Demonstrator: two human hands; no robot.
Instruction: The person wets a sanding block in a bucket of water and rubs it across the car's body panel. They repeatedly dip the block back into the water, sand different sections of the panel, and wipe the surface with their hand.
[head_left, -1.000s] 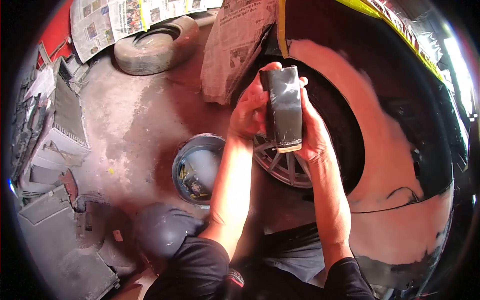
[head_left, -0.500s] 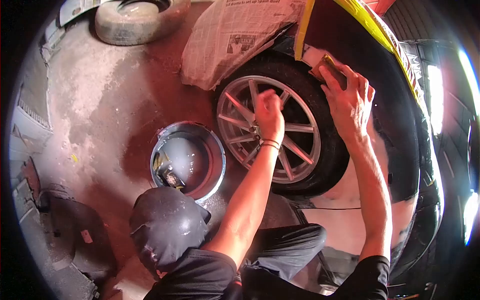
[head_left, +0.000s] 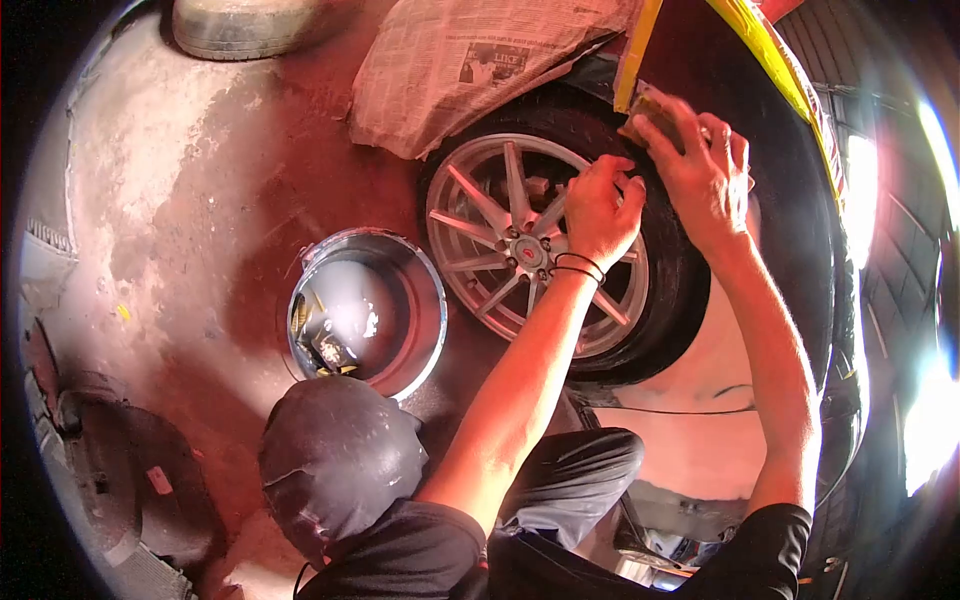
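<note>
My right hand [head_left: 705, 185] is closed around a small tan sanding block [head_left: 637, 122], pressed to the car's body panel just above the tire, next to a strip of yellow tape [head_left: 637, 55]. Fingers cover much of the block. In front of the wheel [head_left: 483, 262], my left hand [head_left: 603, 215] is loosely curled, with a gap between thumb and fingers and nothing visible in it. Black bands circle that wrist. Part of the black tire [head_left: 670, 325] shows beyond the silver spokes.
A bucket [head_left: 437, 318] of cloudy water stands left of the wheel, with dark and yellow pieces inside. Newspaper [head_left: 420, 75] covers the panel above. A loose tire [head_left: 235, 30] lies at the upper left. My knee [head_left: 600, 460] is below the wheel.
My left hand has moved right across the wheel, toward my right hand, uncovering the hub. The right hand and block have shifted slightly along the panel. The view has shifted a little.
</note>
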